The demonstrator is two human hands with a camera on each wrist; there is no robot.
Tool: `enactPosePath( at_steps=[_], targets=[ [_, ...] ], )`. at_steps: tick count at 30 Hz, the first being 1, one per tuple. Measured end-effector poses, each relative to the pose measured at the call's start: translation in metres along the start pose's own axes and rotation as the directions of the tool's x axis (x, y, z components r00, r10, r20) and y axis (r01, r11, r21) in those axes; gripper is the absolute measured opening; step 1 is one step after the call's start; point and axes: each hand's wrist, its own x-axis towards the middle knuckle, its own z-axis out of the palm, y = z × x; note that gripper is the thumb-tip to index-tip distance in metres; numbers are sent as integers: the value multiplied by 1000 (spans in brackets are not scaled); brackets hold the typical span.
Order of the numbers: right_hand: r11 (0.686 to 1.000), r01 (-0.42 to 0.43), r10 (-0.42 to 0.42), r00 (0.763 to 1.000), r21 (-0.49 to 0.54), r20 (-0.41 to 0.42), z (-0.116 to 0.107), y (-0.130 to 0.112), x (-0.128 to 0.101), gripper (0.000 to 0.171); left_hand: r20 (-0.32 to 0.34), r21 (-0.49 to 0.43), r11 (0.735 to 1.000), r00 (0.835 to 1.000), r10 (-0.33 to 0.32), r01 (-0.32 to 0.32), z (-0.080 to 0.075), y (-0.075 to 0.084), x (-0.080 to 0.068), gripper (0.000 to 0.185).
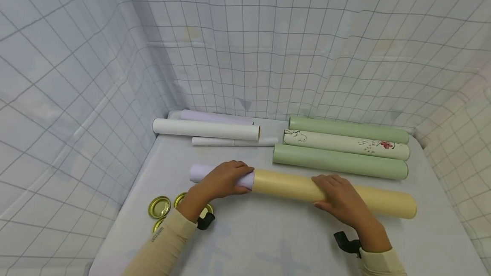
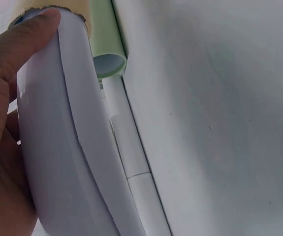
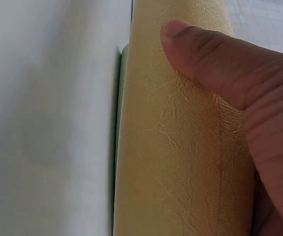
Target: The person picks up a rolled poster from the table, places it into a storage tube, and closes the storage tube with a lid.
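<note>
My left hand (image 1: 229,178) grips a pale lilac paper roll (image 1: 198,173) close to its right end. That end sits inside the open end of a yellow textured tube (image 1: 281,184), and in the left wrist view my thumb lies right at the tube's rim. Around the middle of the yellow tube, my right hand (image 1: 339,197) holds on with its thumb (image 3: 200,49) along the near side. Roll and tube form one line across the front of the table, tilted slightly down to the right.
Behind on the right lie two green rolls (image 1: 341,162) with a flower-printed white roll (image 1: 341,143) between them. At the back left are a white tube (image 1: 203,129), a thin white roll (image 1: 215,141) and another lilac roll (image 1: 215,117). Several gold lids (image 1: 159,199) lie near my left forearm.
</note>
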Motion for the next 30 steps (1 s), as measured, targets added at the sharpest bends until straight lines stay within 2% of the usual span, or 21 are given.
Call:
enactPosePath(
  at_steps=[4, 11, 15, 19, 22, 27, 30],
  targets=[
    [1000, 4, -4, 1000, -11, -12, 1, 2, -2, 72, -22, 18, 1000, 1000, -3, 3, -3, -7, -7, 60],
    [1000, 13, -13, 1000, -19, -19, -1, 6, -5, 72, -30, 3, 996, 996, -85, 85, -12, -27, -27, 59],
    [1000, 14, -15, 1000, -16, -15, -2, 6, -6, 72, -84, 19, 997, 993, -79, 81, -18, -39, -41, 58],
    [1000, 23, -24, 999, -20, -25, -2, 8, -7, 72, -159, 22, 996, 984, -83, 88, -24, -51, -55, 56],
    [999, 26, -27, 999, -27, -38, -2, 10, -9, 72, -177, -4, 992, 976, -128, 130, -30, -57, -66, 56],
    [999, 27, -28, 998, -24, -51, -1, 12, -11, 72, -154, -91, 970, 959, -237, 225, -34, -61, -80, 55],
    [999, 28, -29, 998, -18, -57, -2, 12, -12, 72, -141, -133, 959, 953, -267, 249, -33, -62, -84, 51]
  ],
)
